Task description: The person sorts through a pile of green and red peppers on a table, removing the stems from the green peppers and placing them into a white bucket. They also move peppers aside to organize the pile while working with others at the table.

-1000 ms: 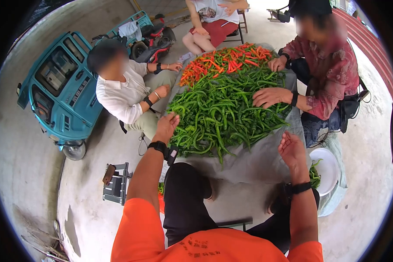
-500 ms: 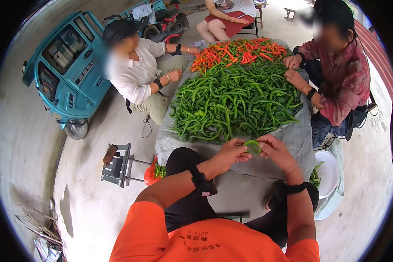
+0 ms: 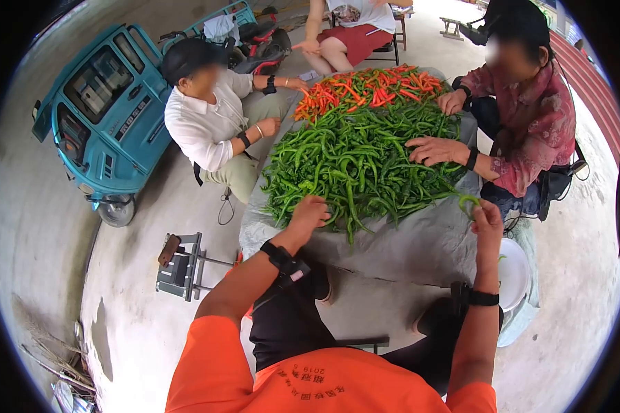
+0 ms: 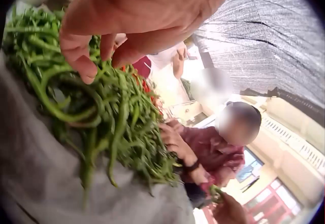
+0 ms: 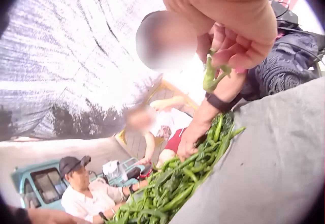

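A large heap of green peppers [image 3: 365,158] lies on a grey cloth [image 3: 420,251], with red peppers [image 3: 372,89] at its far side. My left hand [image 3: 310,217] is at the heap's near left edge; in the left wrist view the bent fingers of this left hand [image 4: 132,25] hang over a curled green pepper [image 4: 68,114], and nothing shows gripped in them. Off the heap's right side, my right hand [image 3: 488,224] pinches a curved green pepper [image 3: 467,202]. The right wrist view shows that pepper [image 5: 210,76] below the fingertips of my right hand [image 5: 238,36].
One person in white [image 3: 203,124] sits at the left, one in patterned red [image 3: 537,131] at the right, another [image 3: 358,31] beyond the cloth. A white basin [image 3: 515,272] stands on the floor at right, a small grey stool [image 3: 179,272] at left. A blue three-wheeler [image 3: 110,117] is parked behind.
My hands have parted from in front of the heap: the left moved left to the peppers, the right moved right with the curved pepper. The right-hand person's nearer hand reached further over the heap.
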Demonstrator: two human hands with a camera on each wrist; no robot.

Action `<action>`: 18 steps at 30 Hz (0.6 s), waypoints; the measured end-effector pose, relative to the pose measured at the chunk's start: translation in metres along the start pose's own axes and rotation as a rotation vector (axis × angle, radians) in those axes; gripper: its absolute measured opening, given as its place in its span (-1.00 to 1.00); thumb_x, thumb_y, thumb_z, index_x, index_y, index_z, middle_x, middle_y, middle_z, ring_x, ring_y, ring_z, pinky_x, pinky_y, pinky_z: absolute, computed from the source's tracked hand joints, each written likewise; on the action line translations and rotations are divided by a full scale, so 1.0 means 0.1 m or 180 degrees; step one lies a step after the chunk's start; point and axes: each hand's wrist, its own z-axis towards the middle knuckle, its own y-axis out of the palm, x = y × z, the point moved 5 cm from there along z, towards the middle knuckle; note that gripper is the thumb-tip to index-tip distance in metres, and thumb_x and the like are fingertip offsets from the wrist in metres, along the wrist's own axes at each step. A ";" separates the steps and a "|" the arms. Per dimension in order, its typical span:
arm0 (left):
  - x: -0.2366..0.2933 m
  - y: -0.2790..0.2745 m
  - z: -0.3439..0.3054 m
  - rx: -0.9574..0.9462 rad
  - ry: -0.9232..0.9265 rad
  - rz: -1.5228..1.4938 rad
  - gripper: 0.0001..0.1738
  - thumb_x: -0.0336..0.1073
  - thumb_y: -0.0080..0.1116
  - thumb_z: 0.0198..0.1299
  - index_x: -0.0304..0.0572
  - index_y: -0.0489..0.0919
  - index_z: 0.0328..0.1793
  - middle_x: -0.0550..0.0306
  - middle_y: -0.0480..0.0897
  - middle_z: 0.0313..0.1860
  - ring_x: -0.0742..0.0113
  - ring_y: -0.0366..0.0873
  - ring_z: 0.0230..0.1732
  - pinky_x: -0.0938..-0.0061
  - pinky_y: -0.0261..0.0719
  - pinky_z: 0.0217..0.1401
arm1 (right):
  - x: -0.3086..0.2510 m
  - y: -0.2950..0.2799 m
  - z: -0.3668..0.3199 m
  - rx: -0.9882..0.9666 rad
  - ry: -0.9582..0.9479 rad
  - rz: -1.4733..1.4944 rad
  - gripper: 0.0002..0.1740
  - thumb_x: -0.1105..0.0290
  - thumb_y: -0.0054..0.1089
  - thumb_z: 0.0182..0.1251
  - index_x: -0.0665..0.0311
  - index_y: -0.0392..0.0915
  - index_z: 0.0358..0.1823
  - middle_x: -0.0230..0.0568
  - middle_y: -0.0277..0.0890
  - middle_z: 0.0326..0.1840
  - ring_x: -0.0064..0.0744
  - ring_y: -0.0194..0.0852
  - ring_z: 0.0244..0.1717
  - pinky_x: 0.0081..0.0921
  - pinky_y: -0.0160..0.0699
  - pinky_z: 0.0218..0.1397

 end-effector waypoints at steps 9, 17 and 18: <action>-0.72 -1.41 0.96 0.0316 -0.1686 0.3324 0.03 -0.24 0.43 -0.08 -0.48 -0.05 0.36 -0.46 0.47 -0.07 0.01 0.61 -0.35 0.21 0.59 -0.50 | 0.38 -1.48 0.02 0.1904 0.0829 0.0744 -0.63 0.15 0.18 0.27 0.11 0.45 0.04 -0.42 0.45 -0.14 -0.62 0.38 -0.23 -0.56 0.38 -0.23; -1.13 -1.38 1.30 0.0142 -0.1694 0.2841 0.29 -0.24 0.31 0.06 -0.25 -0.59 0.49 -0.35 0.31 0.29 0.05 0.60 -0.14 0.32 0.64 -0.21 | 0.86 -1.66 0.14 0.1692 0.1090 0.2147 -0.67 0.18 0.07 0.32 0.15 0.46 0.04 -0.38 0.44 -0.06 -0.44 0.46 -0.07 -0.44 0.44 -0.09; -0.99 -1.31 1.23 0.0298 -0.1708 0.2666 0.29 -0.22 0.31 0.06 -0.21 -0.58 0.50 -0.35 0.22 0.34 0.05 0.58 -0.07 0.31 0.65 -0.19 | 0.81 -1.52 0.13 0.1439 0.1221 0.2180 -0.77 0.22 0.09 0.30 0.11 0.47 -0.09 -0.43 0.47 -0.17 -0.51 0.50 -0.20 -0.56 0.50 -0.30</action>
